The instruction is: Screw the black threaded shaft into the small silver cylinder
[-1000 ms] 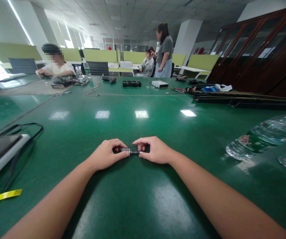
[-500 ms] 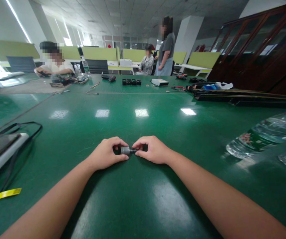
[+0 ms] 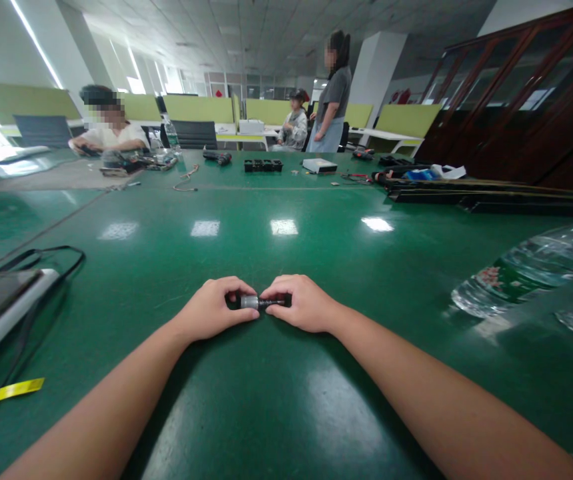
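Low over the green table (image 3: 266, 373), near the centre of the head view, lies a small grey metal cylinder (image 3: 249, 302) with a thin, dark, ridged shaft (image 3: 272, 303) running out to the right. It looks like a small motor, but its exact kind is too small to tell. Thumb and fingers of my left hand (image 3: 215, 309) are closed on the cylinder. My right hand (image 3: 302, 303) pinches the shaft close to the cylinder. The fingertips of both hands are a short gap apart.
At the left sits a white-cased device (image 3: 11, 310) with a black strap. A large water bottle (image 3: 516, 280) lies tilted at the right. Across the table are a black block (image 3: 263, 165), a white box (image 3: 319, 165) and dark long parts (image 3: 431, 193). Several people are farther back.
My right hand has shifted slightly left along the shaft, closer to the cylinder, and more of the shaft shows behind its fingertips. My left hand stays nearly in place.
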Motion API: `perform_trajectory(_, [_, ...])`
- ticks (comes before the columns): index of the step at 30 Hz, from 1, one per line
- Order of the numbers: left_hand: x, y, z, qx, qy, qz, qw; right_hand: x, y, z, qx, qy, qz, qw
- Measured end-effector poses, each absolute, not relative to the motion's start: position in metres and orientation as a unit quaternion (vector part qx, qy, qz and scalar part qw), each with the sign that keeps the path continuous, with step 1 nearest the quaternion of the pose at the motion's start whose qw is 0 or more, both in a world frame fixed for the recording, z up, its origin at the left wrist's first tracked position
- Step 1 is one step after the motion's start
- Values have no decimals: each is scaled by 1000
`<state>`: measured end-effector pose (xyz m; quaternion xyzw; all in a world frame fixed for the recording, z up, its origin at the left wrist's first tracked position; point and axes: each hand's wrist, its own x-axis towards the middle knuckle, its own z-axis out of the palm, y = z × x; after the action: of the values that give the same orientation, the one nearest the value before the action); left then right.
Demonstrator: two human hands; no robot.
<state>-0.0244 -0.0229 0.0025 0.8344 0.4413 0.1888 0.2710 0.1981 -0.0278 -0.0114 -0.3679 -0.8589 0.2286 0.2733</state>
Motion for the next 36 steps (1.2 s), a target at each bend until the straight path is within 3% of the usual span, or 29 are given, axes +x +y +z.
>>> perform_trajectory(36, [-23,-23,2,832,455,189,254,198,-28,-10,-391,-848,238,268])
